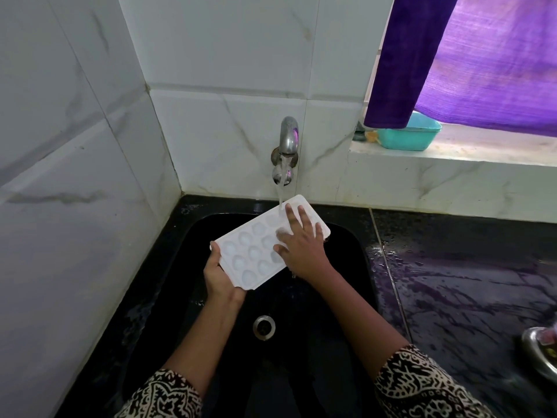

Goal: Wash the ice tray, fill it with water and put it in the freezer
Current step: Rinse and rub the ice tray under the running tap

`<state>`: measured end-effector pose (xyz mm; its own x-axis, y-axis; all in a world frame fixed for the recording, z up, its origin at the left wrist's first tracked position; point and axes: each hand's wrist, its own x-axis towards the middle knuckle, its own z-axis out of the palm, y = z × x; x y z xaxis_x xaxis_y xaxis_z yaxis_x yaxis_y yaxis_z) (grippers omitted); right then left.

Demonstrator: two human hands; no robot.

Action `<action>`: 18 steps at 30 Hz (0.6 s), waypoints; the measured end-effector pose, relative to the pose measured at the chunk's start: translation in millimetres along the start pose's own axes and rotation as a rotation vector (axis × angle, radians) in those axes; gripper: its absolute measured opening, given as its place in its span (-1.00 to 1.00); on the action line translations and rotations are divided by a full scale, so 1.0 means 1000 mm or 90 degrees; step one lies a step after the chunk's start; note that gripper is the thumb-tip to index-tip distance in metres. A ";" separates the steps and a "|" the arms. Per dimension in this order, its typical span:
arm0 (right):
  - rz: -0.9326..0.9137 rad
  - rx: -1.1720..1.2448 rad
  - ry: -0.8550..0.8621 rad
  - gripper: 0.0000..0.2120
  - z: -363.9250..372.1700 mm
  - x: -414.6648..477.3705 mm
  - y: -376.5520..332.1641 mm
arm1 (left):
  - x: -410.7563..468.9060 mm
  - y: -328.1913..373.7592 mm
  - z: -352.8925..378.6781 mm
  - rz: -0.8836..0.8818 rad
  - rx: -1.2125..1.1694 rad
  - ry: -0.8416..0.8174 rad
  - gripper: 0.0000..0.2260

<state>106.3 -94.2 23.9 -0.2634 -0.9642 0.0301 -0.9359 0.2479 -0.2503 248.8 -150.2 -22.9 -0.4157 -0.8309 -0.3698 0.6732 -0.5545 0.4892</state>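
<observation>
Ice tray point(251, 254) is over the black sink point(352, 260), cavities up, slightly tilted, with its far right end raised toward the tap point(288, 137). A water stream point(281, 188) runs from the spout and lands on the tray's far corner, just beside the right fingertips.

Left hand point(219, 276) grips the near left end of the tray. I see the thumb over the top edge; the fingers curl beneath, mostly hidden.

Right hand point(303, 244) lies flat on the far right half of the tray. Its fingers point(291, 217) are straight and spread, resting on the cavities, grasping nothing.

The tray is white with oval cavities in three rows. I cannot tell how much water they hold.

Drain point(264, 327) shows near of the tray, between the two forearms. Both sleeves are patterned black and cream.

The black table point(467, 282) right of the sink is wet with droplets. A steel dish point(539, 354) sits at its right edge, cut off by the frame.

A teal tub point(413, 137) stands on the window ledge, far right, partly behind a purple curtain point(452, 55)
</observation>
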 end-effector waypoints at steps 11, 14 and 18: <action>-0.040 -0.004 -0.017 -0.64 0.005 0.005 0.003 | 0.002 0.006 -0.004 0.016 -0.002 0.011 -0.48; -0.042 0.005 0.005 -0.66 0.005 0.004 0.011 | 0.002 0.008 -0.006 0.010 0.004 0.006 -0.47; 0.010 0.043 0.040 -0.58 0.006 0.007 0.007 | 0.000 0.002 -0.003 0.002 0.002 0.018 -0.44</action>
<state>99.1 -99.4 16.2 -0.2935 -0.9521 0.0859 -0.9142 0.2533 -0.3163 252.1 -151.1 -24.0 -0.3967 -0.8307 -0.3907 0.6726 -0.5526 0.4921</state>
